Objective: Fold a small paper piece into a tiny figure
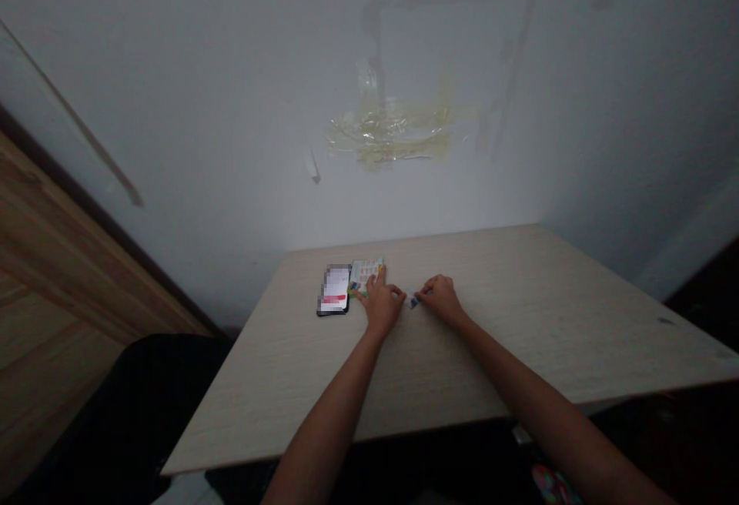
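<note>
A small whitish piece with a dark blue patch [412, 301], perhaps a sticker or slip of paper, is held low over the table between my two hands. My left hand [382, 305] pinches its left edge with thumb and index finger. The other fingers of that hand spread over a printed card or booklet [362, 269], white with rows of small marks and coloured edges, partly hidden by them. On the piece's right side, my right hand [443, 297] is closed, its fingertips pinching the blue end. The print is too small to read.
A smartphone [335, 289] with a lit, partly blurred screen lies left of the card. Everything rests on a pale wooden table [519, 289] against a wall [231, 105] with peeling clear tape [398, 132]. A dark chair-like shape [155, 389] and wooden panel [51, 259] stand left.
</note>
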Motion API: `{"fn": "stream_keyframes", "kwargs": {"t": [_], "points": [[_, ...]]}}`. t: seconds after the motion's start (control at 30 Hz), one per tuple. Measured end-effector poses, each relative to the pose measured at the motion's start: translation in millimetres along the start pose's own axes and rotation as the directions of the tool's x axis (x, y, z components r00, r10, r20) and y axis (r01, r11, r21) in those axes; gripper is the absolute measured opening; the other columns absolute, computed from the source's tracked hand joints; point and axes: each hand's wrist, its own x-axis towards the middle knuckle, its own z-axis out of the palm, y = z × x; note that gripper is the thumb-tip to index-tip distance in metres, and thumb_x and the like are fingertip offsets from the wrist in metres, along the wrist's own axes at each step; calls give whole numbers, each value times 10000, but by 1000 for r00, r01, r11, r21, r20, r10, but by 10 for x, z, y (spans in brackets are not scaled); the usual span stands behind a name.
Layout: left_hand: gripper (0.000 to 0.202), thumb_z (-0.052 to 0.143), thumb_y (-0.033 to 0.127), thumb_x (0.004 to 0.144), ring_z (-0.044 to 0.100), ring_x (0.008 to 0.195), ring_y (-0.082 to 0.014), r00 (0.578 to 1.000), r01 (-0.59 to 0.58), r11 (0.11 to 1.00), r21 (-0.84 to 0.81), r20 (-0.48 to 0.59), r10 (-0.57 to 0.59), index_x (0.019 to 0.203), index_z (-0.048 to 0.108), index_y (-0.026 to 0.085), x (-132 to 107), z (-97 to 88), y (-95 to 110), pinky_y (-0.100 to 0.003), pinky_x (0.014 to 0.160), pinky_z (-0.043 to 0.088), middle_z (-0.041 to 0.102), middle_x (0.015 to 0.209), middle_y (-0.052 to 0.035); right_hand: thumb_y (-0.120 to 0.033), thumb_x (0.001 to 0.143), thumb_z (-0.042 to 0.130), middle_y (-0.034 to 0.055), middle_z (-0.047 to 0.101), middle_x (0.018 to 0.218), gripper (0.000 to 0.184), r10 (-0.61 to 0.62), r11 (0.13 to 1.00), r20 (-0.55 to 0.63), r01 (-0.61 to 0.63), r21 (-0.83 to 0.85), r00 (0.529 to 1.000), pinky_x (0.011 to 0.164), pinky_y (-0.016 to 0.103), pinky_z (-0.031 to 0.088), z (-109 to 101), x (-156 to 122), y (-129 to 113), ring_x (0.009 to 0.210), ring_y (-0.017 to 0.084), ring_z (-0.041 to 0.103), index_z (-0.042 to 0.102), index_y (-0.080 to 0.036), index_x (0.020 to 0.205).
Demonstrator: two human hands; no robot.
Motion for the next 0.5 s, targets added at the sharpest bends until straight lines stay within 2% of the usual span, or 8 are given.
{"fn": "stream_keyframes", "kwargs": {"t": [0.23, 0.5], "points": [[69, 705, 360, 812, 266, 1420, -343, 999, -34, 999, -22, -31, 34, 850, 748, 322, -38, -26, -45, -753, 1081, 48, 356, 1562, 53, -384, 775, 703, 83, 670, 908, 195, -71, 997, 20, 71, 24, 997, 906, 342, 398, 4, -40, 89, 973, 232, 559, 778, -210, 818], [49, 710, 309, 805, 274, 1409, -354, 997, -80, 997, -20, -14, 79, 812, 756, 326, -39, -63, -61, -783, 1056, 37, 367, 1555, 56, -324, 775, 732, 75, 625, 926, 111, -118, 992, 47, 116, 41, 992, 892, 339, 407, -3, -22, 136, 954, 220, 548, 777, -231, 814]]}}
